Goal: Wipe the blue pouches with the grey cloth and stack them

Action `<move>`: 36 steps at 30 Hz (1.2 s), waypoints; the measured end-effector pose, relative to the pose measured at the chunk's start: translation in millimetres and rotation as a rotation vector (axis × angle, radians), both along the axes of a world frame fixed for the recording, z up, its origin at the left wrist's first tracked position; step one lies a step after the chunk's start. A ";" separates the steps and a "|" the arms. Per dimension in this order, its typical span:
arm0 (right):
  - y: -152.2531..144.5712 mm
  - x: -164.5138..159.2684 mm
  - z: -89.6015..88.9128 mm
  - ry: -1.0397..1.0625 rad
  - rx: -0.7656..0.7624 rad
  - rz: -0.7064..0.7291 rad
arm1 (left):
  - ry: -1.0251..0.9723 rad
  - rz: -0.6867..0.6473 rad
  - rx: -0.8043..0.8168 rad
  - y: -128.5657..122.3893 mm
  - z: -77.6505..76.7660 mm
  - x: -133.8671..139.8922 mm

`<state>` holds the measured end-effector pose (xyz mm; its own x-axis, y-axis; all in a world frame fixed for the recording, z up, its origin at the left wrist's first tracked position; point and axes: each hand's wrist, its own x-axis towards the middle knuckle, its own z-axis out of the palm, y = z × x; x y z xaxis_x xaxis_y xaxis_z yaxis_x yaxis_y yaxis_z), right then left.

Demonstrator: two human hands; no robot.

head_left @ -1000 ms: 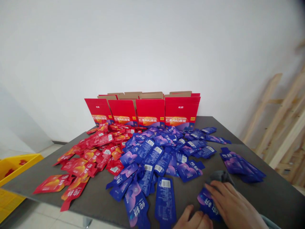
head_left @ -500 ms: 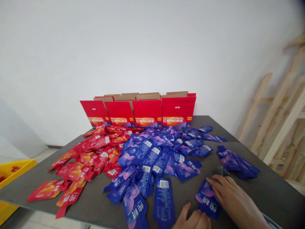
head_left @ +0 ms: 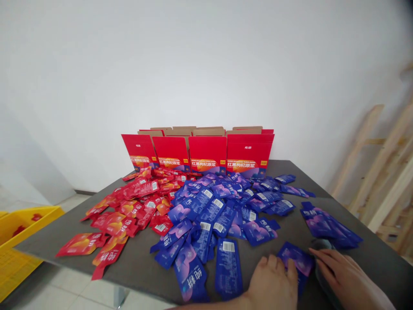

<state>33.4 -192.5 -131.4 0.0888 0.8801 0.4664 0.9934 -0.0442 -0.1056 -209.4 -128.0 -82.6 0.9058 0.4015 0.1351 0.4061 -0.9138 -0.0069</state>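
Near the table's (head_left: pixel 371 262) front edge, a flat blue pouch (head_left: pixel 298 260) with purple-pink artwork lies pinned under the left hand's (head_left: pixel 274 286) spread fingers; the right hand (head_left: pixel 345 277) rests open on a grey cloth (head_left: pixel 321 245).

The flat blue foil-like pouches (head_left: pixel 206 211) and the red-orange pouches (head_left: pixel 129 211) left of centre look like glossy, smooth plastic film, catching light on their faces. The dark grey worktop (head_left: pixel 371 258) is matt and even, and the red printed boxes (head_left: pixel 206 153) at the centre back are cardboard, brown and raw inside their flaps. The pale planks (head_left: pixel 383 172) at the right edge are bare unfinished wood, the yellow crate (head_left: pixel 19 219) at lower left is plastic, and the dark grey cloth (head_left: pixel 321 271) at lower right looks soft and dull.
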 end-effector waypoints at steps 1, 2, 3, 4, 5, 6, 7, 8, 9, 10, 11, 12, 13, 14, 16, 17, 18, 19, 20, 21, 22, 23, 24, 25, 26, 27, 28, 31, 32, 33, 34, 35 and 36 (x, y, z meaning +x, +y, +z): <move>-2.6 2.7 -1.8 0.028 -0.005 -0.002 | 0.016 0.007 -0.038 0.9 6.3 1.9; -5.0 3.8 -2.5 0.056 0.001 -0.012 | 0.015 0.017 -0.087 2.1 11.9 2.9; -7.3 3.2 -1.8 0.078 0.016 -0.029 | -0.001 0.032 -0.157 3.7 17.1 3.0; -9.3 0.9 0.3 0.094 0.038 -0.044 | -0.033 0.057 -0.244 5.6 21.8 2.2; -11.0 -3.0 3.7 0.104 0.063 -0.053 | -0.077 0.094 -0.340 7.5 26.0 0.7; -12.3 -8.1 7.8 0.108 0.088 -0.055 | -0.128 0.136 -0.432 9.3 29.7 -1.7; -13.1 -14.0 12.3 0.106 0.111 -0.050 | -0.179 0.178 -0.503 10.7 32.7 -4.7; -13.2 -20.3 16.6 0.095 0.126 -0.034 | -0.219 0.217 -0.536 11.6 34.8 -8.5; -12.7 -26.5 20.3 0.079 0.129 -0.009 | -0.240 0.243 -0.526 11.7 35.6 -12.9; -11.7 -32.5 23.1 0.058 0.122 0.025 | -0.244 0.256 -0.480 11.0 34.8 -17.7; -10.2 -37.8 25.0 0.036 0.109 0.062 | -0.241 0.249 -0.410 9.7 31.9 -22.8; -8.5 -42.6 26.2 0.015 0.097 0.095 | -0.241 0.219 -0.324 7.8 26.4 -27.7; -6.9 -46.9 26.9 -0.004 0.089 0.117 | -0.250 0.163 -0.227 5.4 17.9 -32.0; -5.7 -51.0 27.5 -0.020 0.087 0.127 | -0.275 0.080 -0.123 2.7 6.5 -35.5; -4.8 -60.0 29.3 -0.059 0.095 0.140 | -0.357 -0.122 0.109 -3.0 -23.3 -38.9; -5.1 -65.2 30.7 -0.087 0.093 0.163 | -0.411 -0.210 0.238 -5.6 -39.8 -39.1; -5.9 -70.9 32.0 -0.123 0.086 0.209 | -0.477 -0.260 0.348 -7.9 -55.8 -38.6; -6.8 -76.8 33.1 -0.165 0.080 0.277 | -0.536 -0.282 0.433 -9.8 -69.9 -37.7; -7.5 -82.5 33.6 -0.208 0.074 0.345 | -0.572 -0.289 0.493 -11.2 -81.4 -36.9; -8.0 -87.5 33.4 -0.243 0.064 0.394 | -0.594 -0.283 0.530 -12.1 -89.9 -36.4; -8.0 -91.2 32.4 -0.265 0.053 0.418 | -0.598 -0.274 0.551 -12.8 -95.3 -36.3; -7.6 -93.6 30.8 -0.272 0.042 0.413 | -0.594 -0.267 0.563 -13.2 -98.0 -36.8; -6.6 -94.4 28.7 -0.267 0.028 0.384 | -0.602 -0.263 0.575 -13.4 -98.9 -37.8; -5.4 -93.9 26.3 -0.254 0.012 0.347 | -0.613 -0.258 0.586 -13.6 -98.5 -39.1; -3.9 -92.3 24.1 -0.240 0.000 0.311 | -0.620 -0.257 0.595 -13.7 -97.7 -40.6; -2.3 -90.0 22.1 -0.227 -0.008 0.283 | -0.623 -0.259 0.601 -13.7 -96.9 -42.1; -0.6 -87.1 20.5 -0.216 -0.014 0.256 | -0.623 -0.263 0.607 -13.7 -96.4 -43.6; 5.2 -75.5 18.2 -0.180 -0.039 0.183 | -0.567 -0.278 0.617 -13.5 -95.8 -47.0; 7.7 -70.5 18.1 -0.163 -0.046 0.156 | -0.546 -0.283 0.620 -13.3 -95.0 -47.8; 10.7 -64.7 18.2 -0.147 -0.048 0.129 | -0.526 -0.284 0.621 -13.2 -93.5 -48.4; 14.0 -58.5 18.4 -0.134 -0.047 0.104 | -0.522 -0.281 0.620 -13.1 -91.3 -48.9; 17.3 -52.1 18.8 -0.124 -0.044 0.084 | -0.538 -0.272 0.617 -13.1 -88.6 -49.0; 20.2 -46.0 19.4 -0.119 -0.038 0.072 | -0.570 -0.261 0.616 -13.2 -85.8 -48.5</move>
